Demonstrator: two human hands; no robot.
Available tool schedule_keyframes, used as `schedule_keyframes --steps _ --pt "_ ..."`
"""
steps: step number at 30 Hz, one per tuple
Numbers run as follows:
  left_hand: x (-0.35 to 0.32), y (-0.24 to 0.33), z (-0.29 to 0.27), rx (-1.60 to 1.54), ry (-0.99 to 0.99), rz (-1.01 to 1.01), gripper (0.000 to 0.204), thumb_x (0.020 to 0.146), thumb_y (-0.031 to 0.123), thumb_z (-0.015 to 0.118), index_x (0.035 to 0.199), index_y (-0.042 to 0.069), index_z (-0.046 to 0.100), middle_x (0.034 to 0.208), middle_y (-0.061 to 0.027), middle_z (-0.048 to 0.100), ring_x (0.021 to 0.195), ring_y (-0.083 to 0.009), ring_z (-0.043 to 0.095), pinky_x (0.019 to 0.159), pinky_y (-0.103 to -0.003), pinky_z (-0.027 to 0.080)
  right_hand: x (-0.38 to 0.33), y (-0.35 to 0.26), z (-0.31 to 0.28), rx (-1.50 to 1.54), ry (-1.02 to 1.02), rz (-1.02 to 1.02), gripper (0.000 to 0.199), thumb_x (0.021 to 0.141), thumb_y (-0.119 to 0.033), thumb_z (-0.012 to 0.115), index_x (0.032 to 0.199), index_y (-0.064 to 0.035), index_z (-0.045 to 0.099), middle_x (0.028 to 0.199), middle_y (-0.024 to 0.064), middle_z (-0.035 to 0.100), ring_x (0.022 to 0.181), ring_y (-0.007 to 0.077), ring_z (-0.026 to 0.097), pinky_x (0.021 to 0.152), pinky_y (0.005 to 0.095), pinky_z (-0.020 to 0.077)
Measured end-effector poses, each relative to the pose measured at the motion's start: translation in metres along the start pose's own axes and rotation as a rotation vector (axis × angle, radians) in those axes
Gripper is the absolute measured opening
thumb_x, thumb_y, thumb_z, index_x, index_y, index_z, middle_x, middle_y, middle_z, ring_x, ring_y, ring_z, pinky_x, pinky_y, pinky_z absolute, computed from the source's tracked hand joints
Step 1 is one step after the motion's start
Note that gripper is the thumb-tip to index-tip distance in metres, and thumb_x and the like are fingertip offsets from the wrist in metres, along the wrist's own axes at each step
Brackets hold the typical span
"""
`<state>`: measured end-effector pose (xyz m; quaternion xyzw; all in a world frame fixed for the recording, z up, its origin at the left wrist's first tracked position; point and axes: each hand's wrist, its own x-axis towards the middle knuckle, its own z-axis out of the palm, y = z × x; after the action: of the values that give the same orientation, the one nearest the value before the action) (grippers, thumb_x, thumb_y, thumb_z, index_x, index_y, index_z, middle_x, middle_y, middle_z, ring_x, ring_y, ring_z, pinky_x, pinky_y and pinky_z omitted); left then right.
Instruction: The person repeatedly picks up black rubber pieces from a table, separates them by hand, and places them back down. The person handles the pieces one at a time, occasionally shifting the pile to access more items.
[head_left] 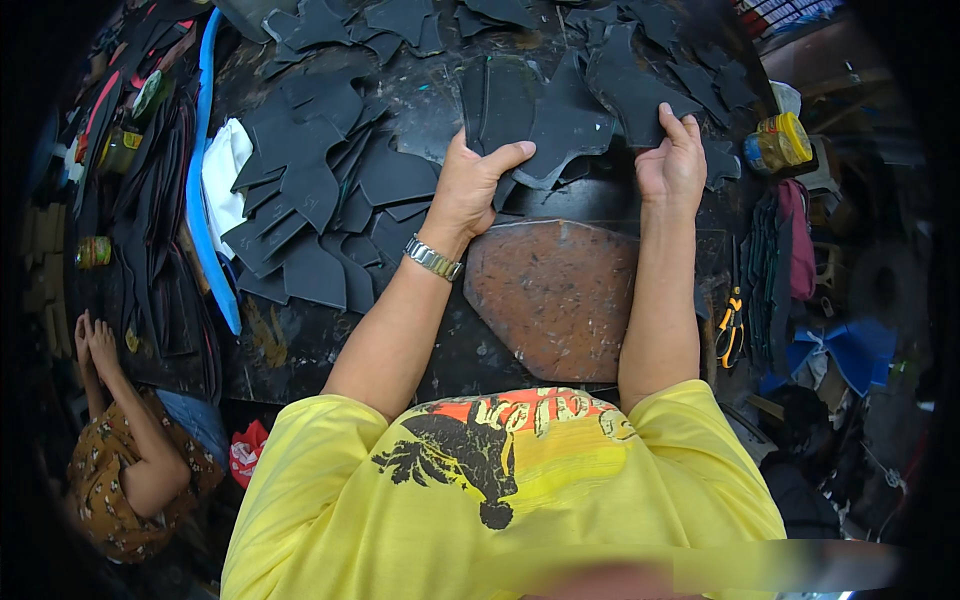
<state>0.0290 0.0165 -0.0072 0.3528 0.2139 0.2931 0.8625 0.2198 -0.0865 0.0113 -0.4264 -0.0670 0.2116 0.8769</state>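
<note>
Beyond the board (555, 295), one black piece (508, 98) is gripped by the left hand (468, 185), another piece (630, 80) by the right hand (674, 165).

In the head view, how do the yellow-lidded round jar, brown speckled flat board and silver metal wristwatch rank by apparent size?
Largest to smallest:
1. brown speckled flat board
2. yellow-lidded round jar
3. silver metal wristwatch
</note>
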Motion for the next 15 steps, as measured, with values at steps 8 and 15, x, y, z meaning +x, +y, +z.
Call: schedule_keyframes --steps 8,15 --pt "0.0008 -0.0014 0.0004 -0.018 0.011 0.024 0.037 0.081 -0.005 0.069 0.114 -0.002 0.054 0.101 -0.0118 0.067 0.085 -0.0197 0.069 0.075 -0.031 0.059 0.0009 -0.0010 -0.0003 0.039 0.034 0.035 0.022 0.090 0.004 0.055 0.112 0.0020 0.049 0.112 0.0134 0.057 0.106 0.0250 0.059 0.096 0.0400 0.0506" --pt "0.0004 0.0006 0.0018 -0.035 0.009 0.007 0.035 0.081 -0.005 0.068 0.113 -0.002 0.054 0.099 -0.0117 0.067 0.083 -0.0193 0.068 0.074 -0.031 0.059 0.0023 0.0024 -0.0024 0.043 -0.069 0.094 0.019 0.092 0.002 0.055 0.110 0.0020 0.052 0.110 0.0125 0.059 0.104 0.0236 0.060 0.095 0.0383 0.0509"
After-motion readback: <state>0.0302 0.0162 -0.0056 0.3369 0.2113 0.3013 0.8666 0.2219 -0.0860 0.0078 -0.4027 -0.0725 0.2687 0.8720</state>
